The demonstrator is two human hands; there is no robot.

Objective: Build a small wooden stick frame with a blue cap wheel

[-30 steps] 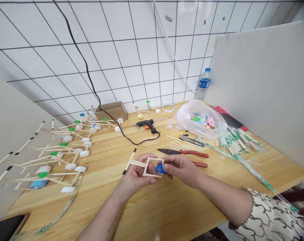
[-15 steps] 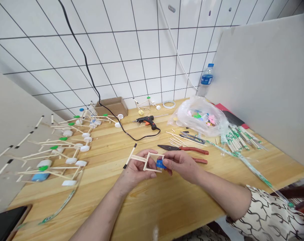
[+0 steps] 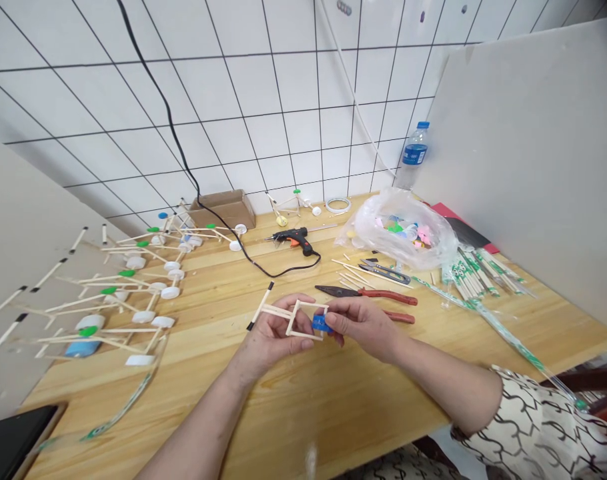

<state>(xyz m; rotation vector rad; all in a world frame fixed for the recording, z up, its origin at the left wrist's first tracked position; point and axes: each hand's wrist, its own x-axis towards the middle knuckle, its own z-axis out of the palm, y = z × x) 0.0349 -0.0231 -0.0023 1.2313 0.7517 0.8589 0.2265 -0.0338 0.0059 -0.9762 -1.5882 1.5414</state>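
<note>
A small frame of pale wooden sticks point(image 3: 289, 322), with a black-tipped crossbar at its left end, is held above the table between both hands. My left hand point(image 3: 269, 337) is closed round the frame's middle, thumb along its lower stick. Between the thumb and fingers of my right hand point(image 3: 361, 327) is a blue bottle cap point(image 3: 321, 323), set inside the open right end of the frame. The right fingertips are partly hidden behind the cap. Just beyond the right hand lie red-handled pliers point(image 3: 366, 294).
Several stick models with white caps point(image 3: 143, 317) stand at the left. A black glue gun point(image 3: 296, 238), its cord, scissors point(image 3: 386, 271) and loose sticks lie behind the hands. To the right are a plastic bag point(image 3: 408, 230) and wrapped sticks point(image 3: 471, 277). A phone point(image 3: 18, 433) lies front left.
Hardly anything differs: both hands keep the stick frame and blue cap in nearly the same place. The camera view has shifted slightly.
</note>
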